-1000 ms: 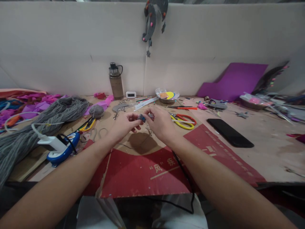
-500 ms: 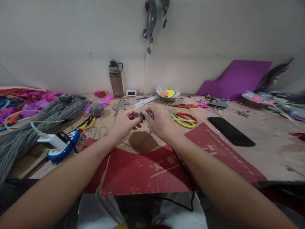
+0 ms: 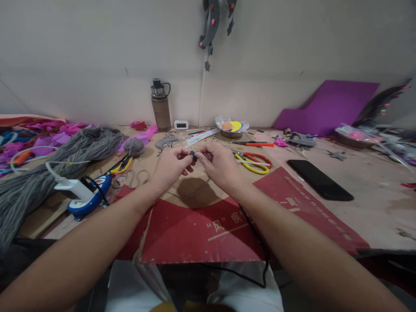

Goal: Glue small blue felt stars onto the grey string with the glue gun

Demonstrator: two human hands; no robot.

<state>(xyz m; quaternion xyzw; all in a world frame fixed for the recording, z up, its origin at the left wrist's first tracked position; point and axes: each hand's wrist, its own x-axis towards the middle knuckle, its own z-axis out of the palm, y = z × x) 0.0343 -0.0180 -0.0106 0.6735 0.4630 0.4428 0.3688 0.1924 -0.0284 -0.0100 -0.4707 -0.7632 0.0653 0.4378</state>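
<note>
A small dark grey piece [image 3: 193, 155], perhaps felt or yarn, is pinched between both hands above the cardboard; my fingers cover most of it. My left hand [image 3: 173, 165] grips its left side with thumb and forefinger. From the right, my right hand [image 3: 221, 167] pinches the same piece. A thin grey strand [image 3: 198, 188] trails down below the hands. Close to my right hand lie scissors with red and yellow handles [image 3: 256, 164]. Left of my left hand are yellow-handled snips [image 3: 125, 165] and a ball of grey yarn [image 3: 134, 147].
A red-printed cardboard sheet [image 3: 195, 238] lies under my forearms. At right rests a black phone [image 3: 320, 180]. A bottle [image 3: 161, 110] and a small white clock [image 3: 181, 125] stand by the wall. Grey yarn [image 3: 74, 151] and a blue power strip [image 3: 87, 207] occupy the left.
The view has shifted slightly, moving the background a little to the right. Both hands still pinch the small piece, which has turned slightly between the fingertips.
</note>
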